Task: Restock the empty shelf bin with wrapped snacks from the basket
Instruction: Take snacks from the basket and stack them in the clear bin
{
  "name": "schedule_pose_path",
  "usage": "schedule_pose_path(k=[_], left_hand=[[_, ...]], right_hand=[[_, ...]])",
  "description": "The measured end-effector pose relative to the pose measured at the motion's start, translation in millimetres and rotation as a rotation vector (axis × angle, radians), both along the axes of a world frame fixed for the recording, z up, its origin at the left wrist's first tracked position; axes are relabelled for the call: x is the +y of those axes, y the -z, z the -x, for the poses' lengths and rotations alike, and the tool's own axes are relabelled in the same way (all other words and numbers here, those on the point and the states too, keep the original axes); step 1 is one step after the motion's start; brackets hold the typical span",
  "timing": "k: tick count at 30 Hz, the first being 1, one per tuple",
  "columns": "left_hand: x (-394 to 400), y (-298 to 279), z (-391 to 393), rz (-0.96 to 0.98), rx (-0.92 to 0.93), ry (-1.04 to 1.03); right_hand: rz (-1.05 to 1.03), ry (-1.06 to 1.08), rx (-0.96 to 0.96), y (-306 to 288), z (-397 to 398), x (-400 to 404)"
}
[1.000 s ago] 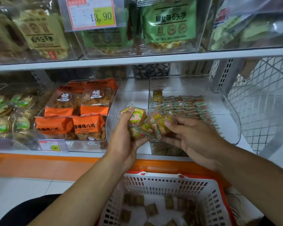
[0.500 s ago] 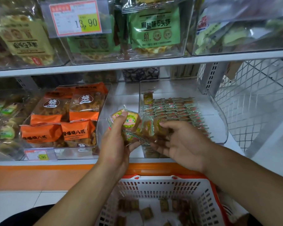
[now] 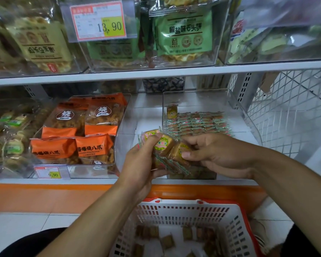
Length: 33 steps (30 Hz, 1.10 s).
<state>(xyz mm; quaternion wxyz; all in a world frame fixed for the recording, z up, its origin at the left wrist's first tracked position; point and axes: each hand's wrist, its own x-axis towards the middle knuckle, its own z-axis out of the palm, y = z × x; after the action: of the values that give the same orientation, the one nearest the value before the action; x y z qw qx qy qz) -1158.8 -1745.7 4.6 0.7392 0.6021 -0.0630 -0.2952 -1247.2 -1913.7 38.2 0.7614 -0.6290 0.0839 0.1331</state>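
Two shelves (image 3: 156, 74) fill the upper view, the top one carrying clear bins of bagged biscuits, partly blurred, with a price tag (image 3: 98, 21) reading 13.90. On the lower shelf a clear bin (image 3: 237, 115) at the right holds flat rows of small wrapped snacks (image 3: 196, 123) across its floor, with one yellow-labelled piece (image 3: 172, 111) standing upright at its back left corner; its near front wall is hidden behind the hands. To its left sits a bin of orange packs (image 3: 78, 132), and further left more green-labelled rounds (image 3: 6, 134) lie out of focus and are cut by the frame edge. Below, a white basket (image 3: 189, 212) with an orange rim holds scattered brown wrapped pieces (image 3: 167, 242) on its bottom; its lower part runs out of frame. Just in front of the clear bin, the left hand (image 3: 139, 164) is curled around a bunch of wrapped snacks (image 3: 162, 145), thumb pressed on the top one. The right hand (image 3: 217, 154) meets that bunch from the right, thumb and fingers pinching one snack (image 3: 181, 149) at its edge. How many pieces the left hand grips cannot be counted, since wrappers overlap and fingers cover them. A small tag (image 3: 51, 172) reading 9.90 hangs under the orange packs.
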Motion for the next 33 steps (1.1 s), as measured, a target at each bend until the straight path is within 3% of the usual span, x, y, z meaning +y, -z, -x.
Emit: schedule_pose_path(k=[8,17,19,23,27,33], left_hand=[[-5,-6,-3,0.017,0.040,-0.064],[-12,-23,-12,0.312,0.246,-0.165],[-12,-27,-14,0.373,0.306,-0.158],[-16,-32,-13,0.389,0.326,-0.148],[-19,-33,-12,0.347,0.307,-0.104],[-16,-34,-17,0.314,0.286,-0.064]], right_hand=[[0.014,-0.033,0.033,-14,-2,-6],[0.057,0.037,0.023,-25,-12,-38],[0.197,0.125,0.006,-17,-20,-47],[0.826,0.346,-0.116,20,-45,-49],[1.117,0.149,-0.177,46,-63,-51],[1.535,0.033,0.020,44,-68,-50]])
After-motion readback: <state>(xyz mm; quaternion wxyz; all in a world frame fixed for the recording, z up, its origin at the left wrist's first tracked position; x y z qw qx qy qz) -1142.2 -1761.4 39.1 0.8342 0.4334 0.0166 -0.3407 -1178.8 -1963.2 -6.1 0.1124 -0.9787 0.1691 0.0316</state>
